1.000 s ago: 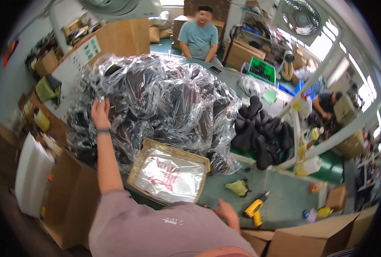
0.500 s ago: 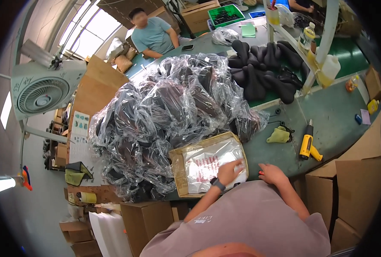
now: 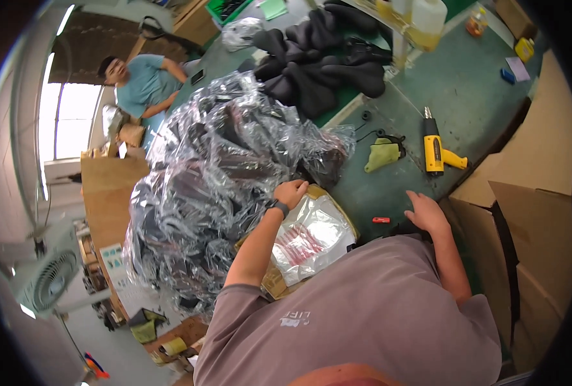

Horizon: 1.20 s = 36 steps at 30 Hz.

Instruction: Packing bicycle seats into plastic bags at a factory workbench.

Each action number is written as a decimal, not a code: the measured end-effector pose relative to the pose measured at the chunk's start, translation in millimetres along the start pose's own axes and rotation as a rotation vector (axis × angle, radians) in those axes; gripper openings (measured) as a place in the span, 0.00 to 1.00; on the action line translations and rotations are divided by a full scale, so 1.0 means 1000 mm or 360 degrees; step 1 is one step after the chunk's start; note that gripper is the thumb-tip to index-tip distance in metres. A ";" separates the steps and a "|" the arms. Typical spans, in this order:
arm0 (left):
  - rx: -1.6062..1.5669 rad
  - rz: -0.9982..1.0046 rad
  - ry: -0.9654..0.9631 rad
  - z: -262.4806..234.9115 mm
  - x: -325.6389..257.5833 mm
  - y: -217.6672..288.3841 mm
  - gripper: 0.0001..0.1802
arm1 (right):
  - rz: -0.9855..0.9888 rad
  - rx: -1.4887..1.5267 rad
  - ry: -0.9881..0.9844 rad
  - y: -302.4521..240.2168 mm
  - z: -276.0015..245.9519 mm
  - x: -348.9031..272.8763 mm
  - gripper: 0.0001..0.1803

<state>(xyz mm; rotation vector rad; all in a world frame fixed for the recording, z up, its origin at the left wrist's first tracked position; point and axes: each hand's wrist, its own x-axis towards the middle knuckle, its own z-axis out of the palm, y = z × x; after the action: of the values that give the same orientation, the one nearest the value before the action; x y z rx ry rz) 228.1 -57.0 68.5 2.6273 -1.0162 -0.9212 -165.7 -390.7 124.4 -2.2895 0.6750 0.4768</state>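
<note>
The person's left hand (image 3: 291,192) rests with curled fingers on the far edge of an open cardboard box (image 3: 270,283), its grip narrow and closed on nothing that can be made out. The box sits on the green desk (image 3: 472,90) close to the body, lined with a clear plastic bag (image 3: 308,238). Just beyond the hand rises a big heap of plastic-wrapped dark items (image 3: 221,186). The right hand (image 3: 427,212) lies flat and open on the desk, empty, near a small red object (image 3: 381,220). Farther off lie a yellow heat gun (image 3: 435,149) and a yellow-green glove (image 3: 382,156)
</note>
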 end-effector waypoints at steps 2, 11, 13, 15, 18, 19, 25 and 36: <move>0.0027 -0.0060 -0.0027 -0.007 0.006 0.010 0.26 | 0.0035 0.0049 -0.0045 0.024 0.009 0.020 0.39; -0.0274 0.0000 -0.0035 -0.021 0.019 0.001 0.24 | -0.0280 -0.0123 -0.0140 -0.001 -0.057 0.231 0.38; -0.0229 -0.0048 -0.0005 -0.022 0.022 -0.005 0.24 | -0.0563 -0.0073 0.0138 -0.020 -0.072 0.300 0.38; -0.0174 -0.0089 0.0018 -0.021 0.022 -0.008 0.23 | -0.0647 -0.0159 0.0279 -0.054 -0.096 0.362 0.39; -0.0215 -0.0046 0.0079 -0.024 0.026 -0.013 0.24 | -0.0676 -0.0100 0.0476 -0.113 -0.108 0.451 0.46; -0.0220 -0.0039 0.0067 -0.026 0.025 -0.015 0.24 | -0.0641 -0.0144 0.0425 -0.139 -0.112 0.477 0.50; -0.0250 0.0009 0.0109 -0.023 0.029 -0.015 0.24 | -0.0736 -0.0412 0.0484 -0.236 -0.081 0.606 0.46; -0.0248 -0.0029 0.0069 -0.028 0.026 -0.018 0.26 | -0.0623 -0.0099 0.0326 -0.260 -0.081 0.667 0.60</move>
<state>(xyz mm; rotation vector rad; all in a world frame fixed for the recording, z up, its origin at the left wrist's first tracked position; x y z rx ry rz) 270.0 -61.9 71.0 2.5202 -0.8745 -0.9044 529.6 -507.2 -21.7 -2.4716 0.2942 0.0803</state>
